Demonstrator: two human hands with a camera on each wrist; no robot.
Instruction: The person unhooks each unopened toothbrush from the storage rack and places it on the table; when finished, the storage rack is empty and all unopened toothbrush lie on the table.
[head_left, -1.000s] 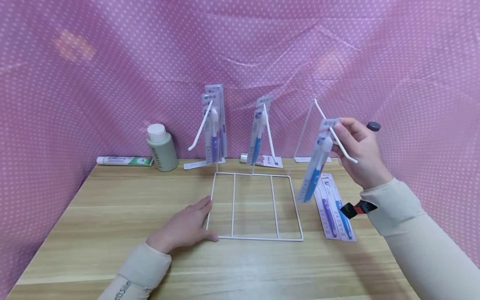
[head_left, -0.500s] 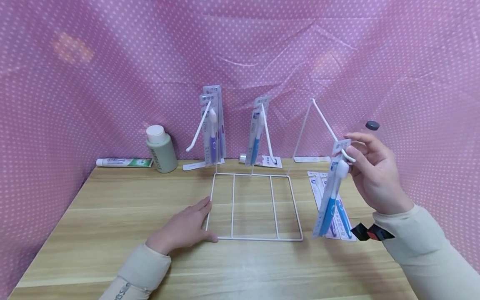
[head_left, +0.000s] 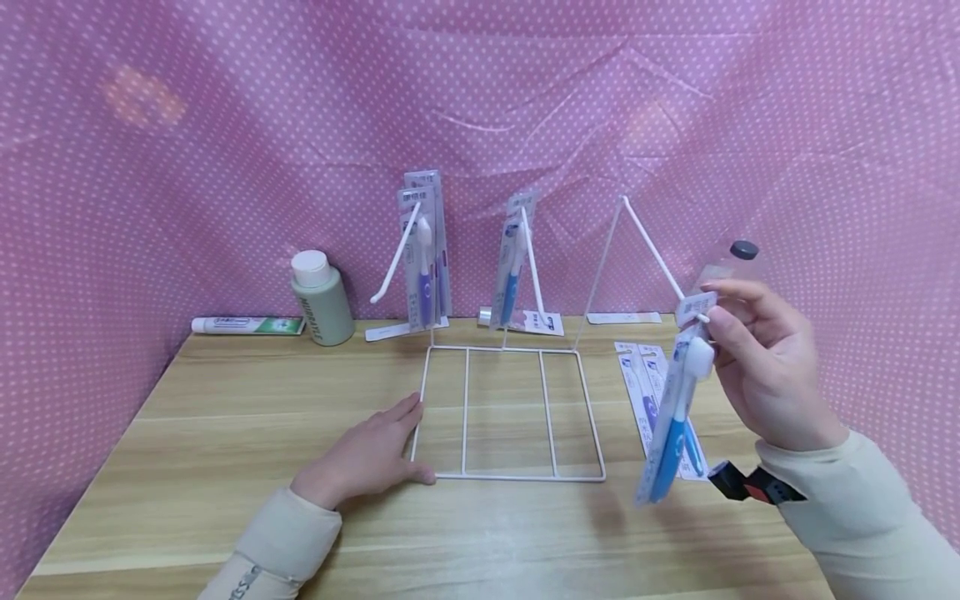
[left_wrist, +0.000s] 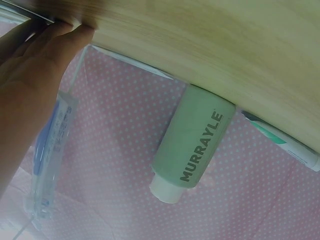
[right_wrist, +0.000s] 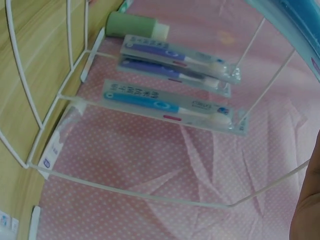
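My right hand point(head_left: 776, 371) pinches the top of a packaged blue toothbrush point(head_left: 671, 442) between thumb and fingers, at the tip of the rack's right hook point(head_left: 654, 248). Whether the card is still threaded on the hook is hidden by the fingers. In the right wrist view, part of this blue package point(right_wrist: 295, 25) fills the top right corner. My left hand point(head_left: 363, 458) rests on the left side of the white wire rack point(head_left: 517, 477), thumb at its front left corner. Packaged purple toothbrushes point(head_left: 426, 287) hang on the left hook, and a packaged blue toothbrush point(head_left: 512, 287) on the middle one.
Packaged toothbrushes point(head_left: 636, 375), purple and blue, lie right of the rack. Behind stand a green bottle point(head_left: 324, 304) and a dark-capped clear bottle point(head_left: 731, 262). A toothpaste tube point(head_left: 247, 325) lies back left; another tube point(head_left: 542, 322) lies behind the rack, before the pink curtain.
My right hand has drawn the packaged blue toothbrush along the right hook, forward and down to its tip. The left hand stays in place on the rack.
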